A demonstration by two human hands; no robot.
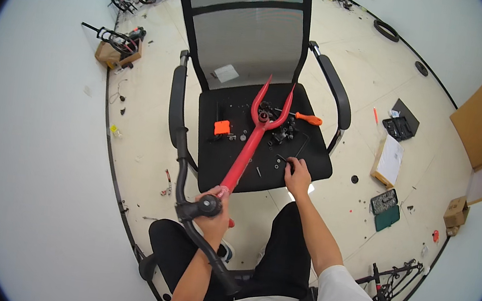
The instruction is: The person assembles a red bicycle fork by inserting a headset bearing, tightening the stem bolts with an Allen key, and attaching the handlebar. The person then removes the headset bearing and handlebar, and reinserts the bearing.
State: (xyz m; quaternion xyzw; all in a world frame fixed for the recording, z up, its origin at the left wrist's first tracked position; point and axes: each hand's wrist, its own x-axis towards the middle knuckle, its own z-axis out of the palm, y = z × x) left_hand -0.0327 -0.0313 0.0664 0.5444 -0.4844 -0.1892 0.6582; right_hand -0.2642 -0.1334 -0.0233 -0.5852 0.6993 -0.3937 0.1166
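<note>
Gripping the glossy red two-pronged bicycle fork [244,158] near its upper end, the left hand [213,216] sits closed just beside a curved black handlebar [208,249]; the prongs point away from that hand, over a black chair seat [206,167]. The right hand [298,179], fingers bent close together, is at a small dark piece [290,166]; whether it holds this, I cannot tell. Beyond the right hand lies an orange-handled screwdriver [310,119].

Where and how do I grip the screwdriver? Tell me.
Take the screwdriver by its thick orange handle, probably best from above on the near side. The handle lies bare on the seat, while the armrest rises to its right and the thin shaft points left toward the fork.
</note>
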